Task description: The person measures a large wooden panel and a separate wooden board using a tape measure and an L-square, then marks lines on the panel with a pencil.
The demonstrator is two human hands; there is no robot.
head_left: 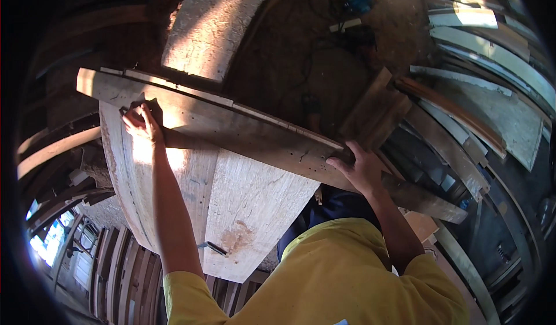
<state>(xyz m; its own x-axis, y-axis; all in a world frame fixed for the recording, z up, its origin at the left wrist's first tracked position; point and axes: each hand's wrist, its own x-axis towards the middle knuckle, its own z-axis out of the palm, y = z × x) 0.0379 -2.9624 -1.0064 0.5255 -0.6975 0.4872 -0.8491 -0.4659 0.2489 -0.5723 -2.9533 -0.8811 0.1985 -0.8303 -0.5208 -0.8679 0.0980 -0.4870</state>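
Your left hand point(142, 123) presses down near the far left end of a long, weathered plank point(243, 133), fingers bunched close together on its face; whether they pinch a small tool there cannot be told, as sunlight glares across the spot; your right hand point(360, 169) clamps the same plank further along, fingers curled over its upper edge and thumb on the near side, a firm hold on the wood. The plank lies slantwise across two broad pale boards point(231, 209) that run side by side toward you, its left end jutting past them and its right end dropping away beyond your right wrist; a thin strip point(174, 87) rides along the plank's far edge. A small dark metal piece point(215, 247) lies on the nearer pale board, close to your left elbow. Another wide, sunlit slab point(211, 21) stands beyond the plank; a blue power tool point(359, 2) rests on the dirt floor point(301, 59) farther off; stacked timber point(480, 53) crowds the right side; your yellow sleeves point(324, 278) fill the lower edge.
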